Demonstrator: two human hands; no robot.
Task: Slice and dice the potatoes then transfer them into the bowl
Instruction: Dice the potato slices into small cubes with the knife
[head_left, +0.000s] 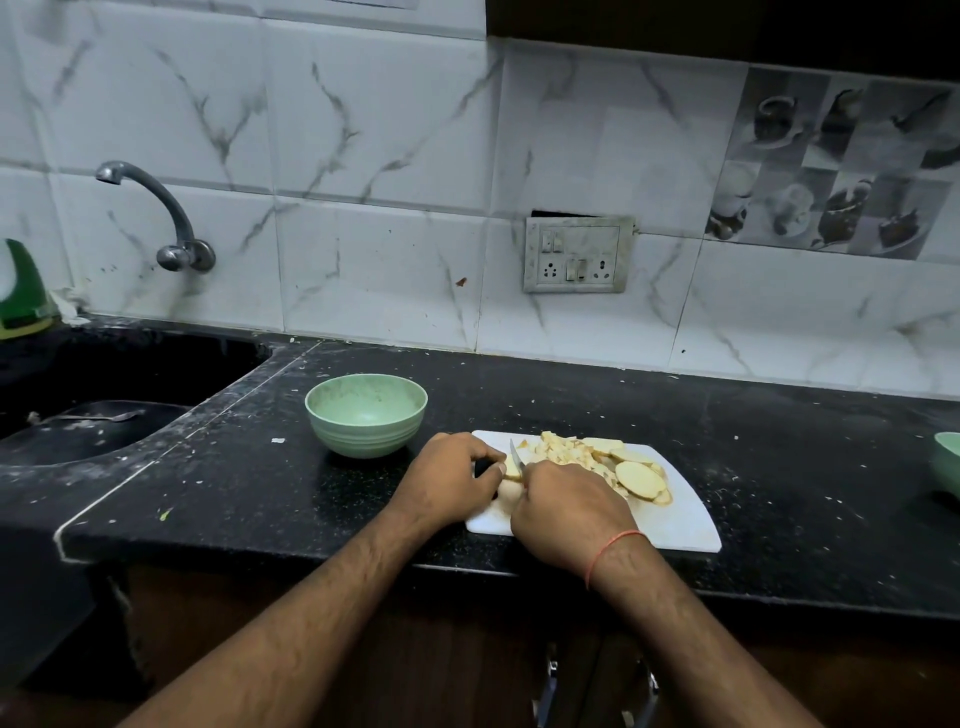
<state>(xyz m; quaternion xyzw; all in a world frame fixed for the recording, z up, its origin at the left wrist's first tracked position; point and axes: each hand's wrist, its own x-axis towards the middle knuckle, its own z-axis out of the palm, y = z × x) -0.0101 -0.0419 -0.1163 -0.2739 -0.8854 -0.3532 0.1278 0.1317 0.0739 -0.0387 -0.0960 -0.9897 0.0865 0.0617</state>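
While both hands work at the board, the count stands so:
Cutting board: one white cutting board (680, 525) on the black counter (260, 483), at about 4 o'clock from the bowl.
Bowls: one pale green bowl (366, 422), with nothing in it, just beside the board's far left corner; the edge of a second green bowl (948, 462) at 3 o'clock, cut off by the frame.
Potatoes: one heap of diced potato (558, 449) at the board's far side; several flat potato slices (640, 479) at 3 o'clock from the heap, too overlapped to count; one potato piece (511, 470) between the hands.
Left hand (451, 483): grip curled, thumb and fingers pinching the potato piece.
Right hand (569, 512): grip closed round the handle of one knife (517, 457), blade tip pointing to 12 o'clock, against the piece.
Sink side: one tap (156, 208) and one green bottle (21, 291) at 9 to 10 o'clock.
Wall: one switchboard (576, 254) at 12 o'clock.
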